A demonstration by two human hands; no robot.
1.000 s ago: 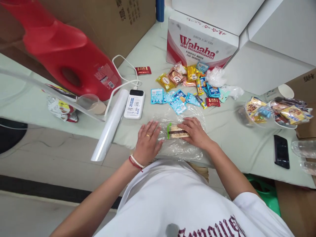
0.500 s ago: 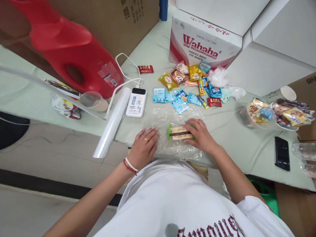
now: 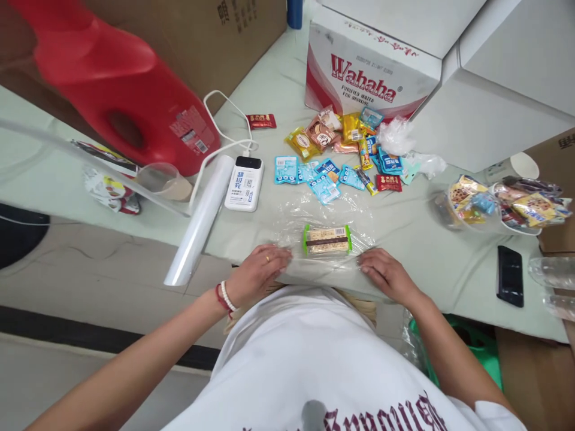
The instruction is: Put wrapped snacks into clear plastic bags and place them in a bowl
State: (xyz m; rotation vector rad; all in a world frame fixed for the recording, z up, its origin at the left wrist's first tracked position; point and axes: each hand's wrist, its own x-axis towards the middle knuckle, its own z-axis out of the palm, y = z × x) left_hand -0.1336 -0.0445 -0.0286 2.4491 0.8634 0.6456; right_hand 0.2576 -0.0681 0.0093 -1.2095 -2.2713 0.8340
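Left grip: my left hand (image 3: pixel 258 272) has its fingers curled shut on the near left edge of the film (image 3: pixel 314 209), which looks pinched.
Right grip: my right hand (image 3: pixel 389 276) rests its fingertips on the near right edge of the same film. I cannot tell whether the thumb is closed under it.
Bar: the bar (image 3: pixel 327 239) lies flat on the film, between my hands and just beyond them, long side across. It touches neither hand.
Film edges: the near edge runs along the front edge of the table (image 3: pixel 426 239), close to my body. The far edge stops just short of the snacks (image 3: pixel 341 161).
Room left: a roll (image 3: pixel 200 221) lies slanted near my left hand, its near end hanging over the table's front edge. A power bank (image 3: pixel 244 184) sits just beside its far end.
Room right: bare cloth runs out to a phone (image 3: pixel 510 275), well apart from my right hand.
Room ahead: the snacks are scattered past the film, with a box (image 3: pixel 368 78) behind them.
Farther out: a red jug (image 3: pixel 126 102) stands far left, and bowls (image 3: pixel 467 200) of packets stand far right.
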